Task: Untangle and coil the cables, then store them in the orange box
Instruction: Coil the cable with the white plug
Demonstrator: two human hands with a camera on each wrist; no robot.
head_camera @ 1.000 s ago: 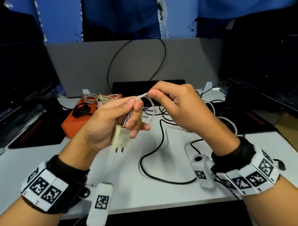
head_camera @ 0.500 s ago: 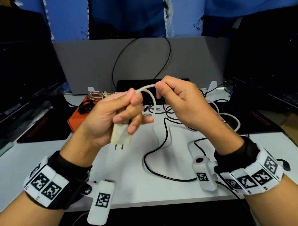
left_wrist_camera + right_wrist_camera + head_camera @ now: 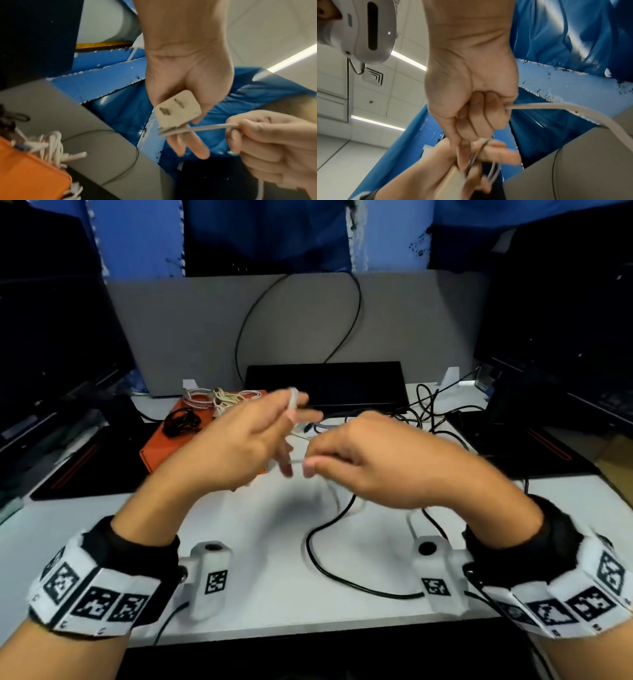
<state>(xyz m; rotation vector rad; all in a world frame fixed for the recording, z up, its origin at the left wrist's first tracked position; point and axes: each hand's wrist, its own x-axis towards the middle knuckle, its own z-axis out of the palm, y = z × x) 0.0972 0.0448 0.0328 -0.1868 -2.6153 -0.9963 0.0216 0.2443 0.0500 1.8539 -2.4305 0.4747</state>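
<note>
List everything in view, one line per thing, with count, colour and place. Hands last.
charger plug: one, off-white, in the left palm.
white cable: one, stretched from the plug to the right hand.
orange box: one, desk far left, behind the left hand.
coiled cables: several, white, beige and black, on the box.
black cables: loose on the white desk.
left hand: grips the plug.
right hand: pinches the white cable.
</note>
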